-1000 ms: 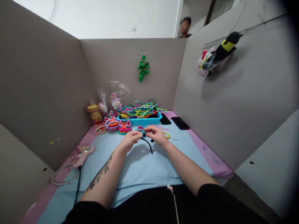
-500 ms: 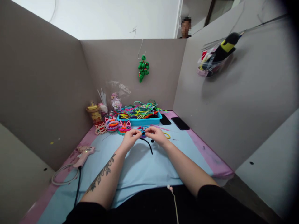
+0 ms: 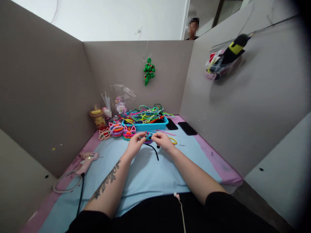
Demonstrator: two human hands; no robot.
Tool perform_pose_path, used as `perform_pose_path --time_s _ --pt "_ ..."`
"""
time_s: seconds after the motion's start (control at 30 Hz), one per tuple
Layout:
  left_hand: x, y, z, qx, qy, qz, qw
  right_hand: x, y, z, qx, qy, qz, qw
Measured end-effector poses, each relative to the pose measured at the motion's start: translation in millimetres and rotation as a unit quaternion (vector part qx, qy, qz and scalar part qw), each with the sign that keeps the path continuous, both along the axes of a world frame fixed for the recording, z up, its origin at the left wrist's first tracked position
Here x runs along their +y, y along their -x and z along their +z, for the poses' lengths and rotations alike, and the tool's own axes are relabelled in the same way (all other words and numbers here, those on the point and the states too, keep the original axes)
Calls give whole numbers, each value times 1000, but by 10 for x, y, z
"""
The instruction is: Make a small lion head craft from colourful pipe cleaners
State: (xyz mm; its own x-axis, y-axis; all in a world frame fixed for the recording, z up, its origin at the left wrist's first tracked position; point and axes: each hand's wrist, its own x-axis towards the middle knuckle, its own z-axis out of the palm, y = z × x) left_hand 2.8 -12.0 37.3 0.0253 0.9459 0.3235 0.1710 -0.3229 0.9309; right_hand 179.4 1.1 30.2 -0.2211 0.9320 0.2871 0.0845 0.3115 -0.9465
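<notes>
Left hand and right hand gripped a blue-and-purple craft piece between them at the bench. Three animal heads nearby looked finished; this piece seemed incomplete, black strip lying loose.

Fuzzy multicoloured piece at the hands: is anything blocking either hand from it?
Nothing visible is. The left hand and right hand flank the fuzzy piece; the black strip lies nearer the person, outside that gap. Exact fingertip contact is too small to tell.
</notes>
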Motion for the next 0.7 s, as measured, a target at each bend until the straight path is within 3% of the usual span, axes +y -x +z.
perform_pose_path --time_s 0.23,0.4,0.5,0.6,0.7 --pt "144 40 -141 12 50 112 992 5 1 4 -7 -1 -10 1000" --pt "134 107 -164 130 15 135 982 -7 2 -2 -18 -1 -14 1000" --pt "14 222 55 181 -82 178 964 -6 -7 -25 -17 -7 -22 1000" --pt "-233 391 449 290 -143 176 930 1 -10 -47 -18 -19 -25 999" --pt "-552 673 787 387 -88 296 869 3 2 -46 -15 -31 -20 999"
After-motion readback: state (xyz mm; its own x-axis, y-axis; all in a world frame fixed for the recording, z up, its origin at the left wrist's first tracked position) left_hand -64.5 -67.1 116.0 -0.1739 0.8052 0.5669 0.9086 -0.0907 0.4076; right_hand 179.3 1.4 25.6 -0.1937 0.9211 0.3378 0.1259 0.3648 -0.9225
